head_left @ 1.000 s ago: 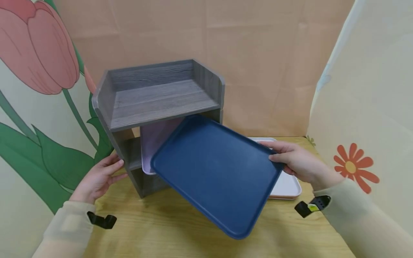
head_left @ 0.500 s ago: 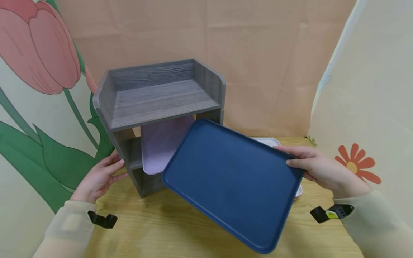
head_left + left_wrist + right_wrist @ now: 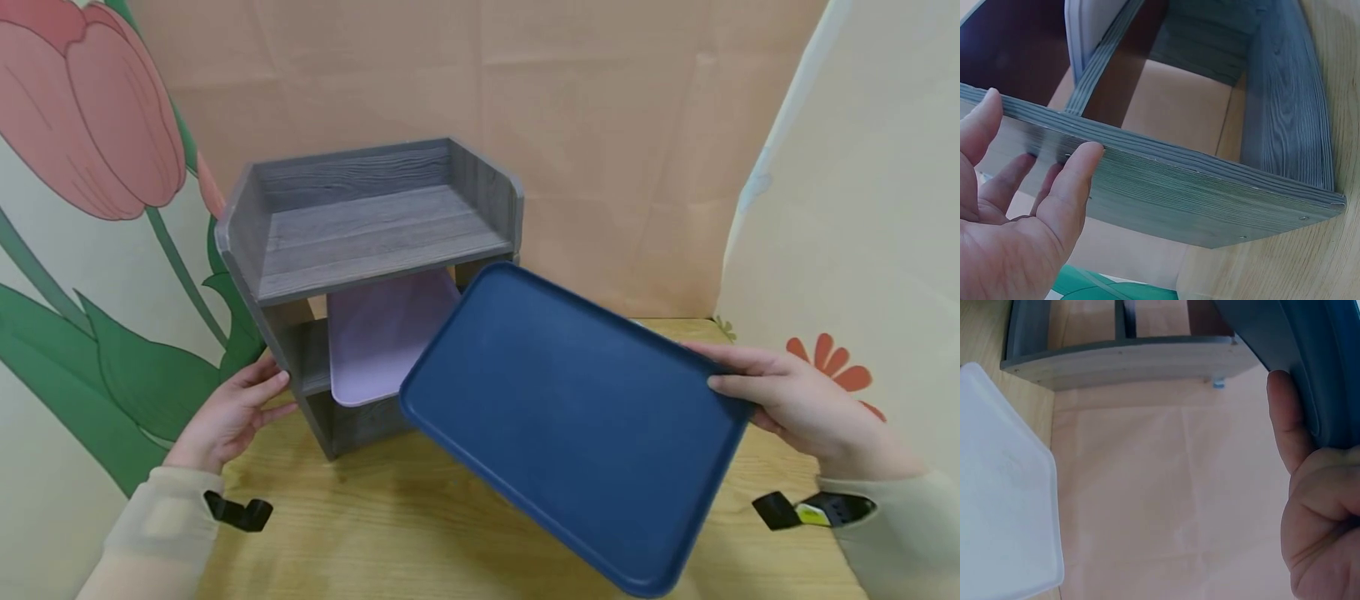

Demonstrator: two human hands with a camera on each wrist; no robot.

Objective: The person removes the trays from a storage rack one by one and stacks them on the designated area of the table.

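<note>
In the head view, my right hand [image 3: 802, 404] pinches a dark blue rectangular tray [image 3: 577, 425] at its right corner, thumb on the upper face. The tray is tilted and held in front of the grey wooden shelf [image 3: 382, 225], overlapping its right side. A lilac tray [image 3: 386, 337] lies on the shelf's middle level, its front edge sticking out. My left hand [image 3: 228, 408] rests against the shelf's left side panel with fingers extended; the left wrist view shows those fingers [image 3: 1085, 165] at the panel's front edge.
A white tray [image 3: 1010, 494] lies on the wooden table [image 3: 360, 533] to the right of the shelf, hidden behind the blue tray in the head view. A peach backdrop [image 3: 615, 150] stands behind, with flower-printed panels at both sides.
My right hand has carried the blue tray to the right, away from the shelf, uncovering more of the lilac tray and covering the white one. My left hand has stayed put.
</note>
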